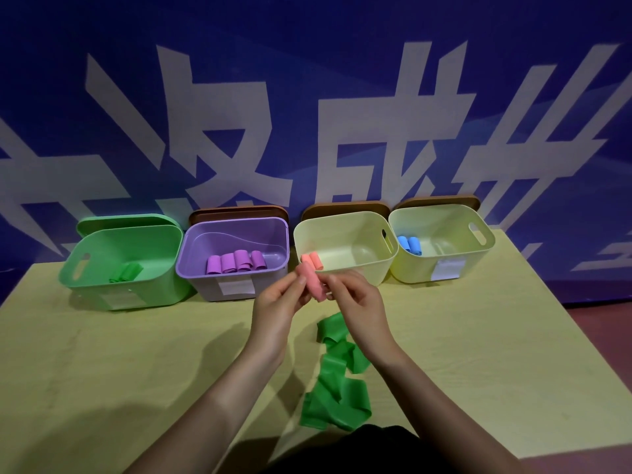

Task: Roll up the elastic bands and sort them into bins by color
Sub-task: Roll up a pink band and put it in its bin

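Pink roll upright, slightly tilted, pinched between fingers of left hand and right hand.

Before you stand a green bin, a purple bin and two pale yellow bins, holding green rolls, purple rolls, orange-pink rolls and blue rolls. You hold a pink roll over a loose green band on the pale yellow table. Your backdrop is a blue wall with large white characters.
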{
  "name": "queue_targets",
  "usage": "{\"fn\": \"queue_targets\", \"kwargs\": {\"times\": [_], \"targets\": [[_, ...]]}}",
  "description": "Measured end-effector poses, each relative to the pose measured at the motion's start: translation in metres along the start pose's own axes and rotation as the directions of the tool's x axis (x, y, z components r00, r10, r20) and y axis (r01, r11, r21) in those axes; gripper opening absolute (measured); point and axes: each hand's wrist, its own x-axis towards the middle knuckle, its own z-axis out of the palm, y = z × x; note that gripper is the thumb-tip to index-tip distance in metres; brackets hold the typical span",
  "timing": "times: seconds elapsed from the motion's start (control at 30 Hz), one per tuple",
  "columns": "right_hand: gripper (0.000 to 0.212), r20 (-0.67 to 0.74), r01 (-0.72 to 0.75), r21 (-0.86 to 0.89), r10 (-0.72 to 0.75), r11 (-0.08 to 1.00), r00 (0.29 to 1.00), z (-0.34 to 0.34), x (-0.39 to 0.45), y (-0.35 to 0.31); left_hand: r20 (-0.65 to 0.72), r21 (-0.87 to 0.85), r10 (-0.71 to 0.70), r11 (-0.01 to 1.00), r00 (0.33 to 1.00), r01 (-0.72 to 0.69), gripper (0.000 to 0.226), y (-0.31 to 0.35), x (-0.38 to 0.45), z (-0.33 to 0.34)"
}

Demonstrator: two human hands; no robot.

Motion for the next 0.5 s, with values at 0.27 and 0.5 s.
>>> {"fn": "queue_targets", "kwargs": {"times": [0.27,0.5], "targets": [[0.016,0.035,-0.205,0.245,0.202,0.948,0.979,-0.006,0.005,-0.001,0.095,0.115,0.061,0.991,0.994,-0.072,0.034,-0.004,-0.006,0.011],[0.016,0.078,-0.195,0.233,0.182,0.953,0.980,-0.011,0.003,-0.001,0.129,0.133,0.022,0.990,0.991,-0.040,0.025,0.003,-0.008,0.008]]}}
